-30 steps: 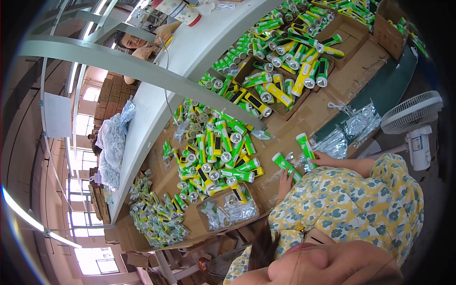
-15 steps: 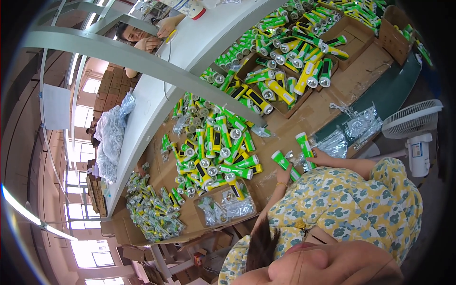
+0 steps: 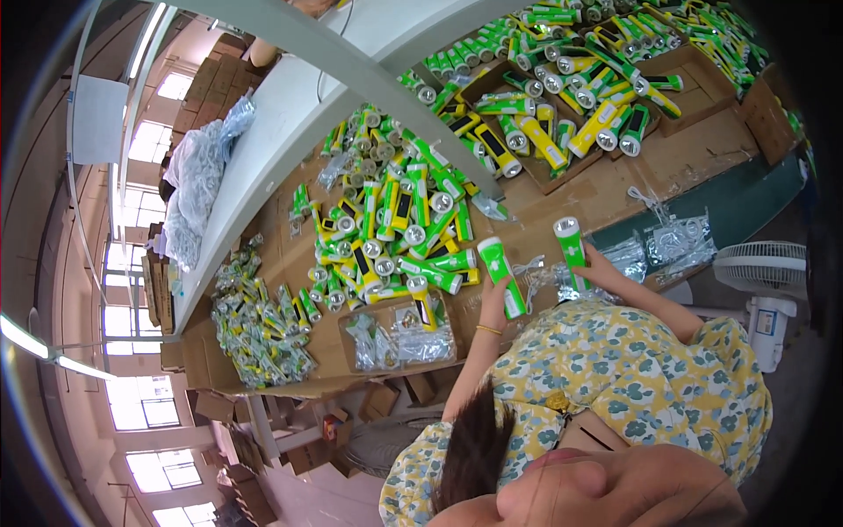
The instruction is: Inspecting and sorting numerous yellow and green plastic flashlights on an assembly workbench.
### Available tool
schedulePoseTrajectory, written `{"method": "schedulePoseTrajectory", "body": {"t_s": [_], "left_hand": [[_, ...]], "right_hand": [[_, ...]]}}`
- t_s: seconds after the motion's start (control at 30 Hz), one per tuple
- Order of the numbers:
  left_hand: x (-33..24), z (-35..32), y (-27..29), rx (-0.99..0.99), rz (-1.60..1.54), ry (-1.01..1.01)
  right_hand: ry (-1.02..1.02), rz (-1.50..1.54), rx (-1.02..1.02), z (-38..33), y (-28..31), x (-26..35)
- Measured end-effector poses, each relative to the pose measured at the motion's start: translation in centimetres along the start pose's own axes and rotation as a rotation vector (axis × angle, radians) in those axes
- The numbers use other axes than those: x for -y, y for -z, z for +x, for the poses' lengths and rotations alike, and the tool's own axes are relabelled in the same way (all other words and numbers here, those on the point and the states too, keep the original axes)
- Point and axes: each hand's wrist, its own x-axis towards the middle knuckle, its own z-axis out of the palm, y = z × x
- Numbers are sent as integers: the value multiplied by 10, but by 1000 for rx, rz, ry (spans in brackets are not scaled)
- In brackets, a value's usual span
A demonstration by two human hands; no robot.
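My left hand is wrapped round a green flashlight, its white end pointing away from me. To the right, my right hand grips a second green flashlight, with its clear lens end up and toward the far side. The two flashlights are held apart, close to my body. A coiled white cable lies between them on the cardboard-covered table. Left of my hands spreads a heap of loose green and yellow flashlights.
Clear plastic bags lie to the right, near a white fan. A shallow carton of plastic packets sits at the front left, beside bagged flashlights. A white frame bar crosses over the table; cartons of flashlights stand behind.
The view has shifted, and the person across the table is mostly out of it. Both hands have lifted their flashlights a little; the left one is turned more upright, and the gap between them is wider.
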Motion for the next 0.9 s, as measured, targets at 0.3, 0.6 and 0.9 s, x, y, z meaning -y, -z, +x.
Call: {"method": "schedulePoseTrajectory", "body": {"t_s": [0.3,0.6,0.9], "left_hand": [[-53,-26,-39,189,-451,71],[-61,-31,-46,242,-458,26],[-62,-37,-52,230,-369,-35]], "right_hand": [[-149,709,200,15,-25,108],[-189,809,277,10,-44,155],[-99,791,220,13,-47,153]]}}
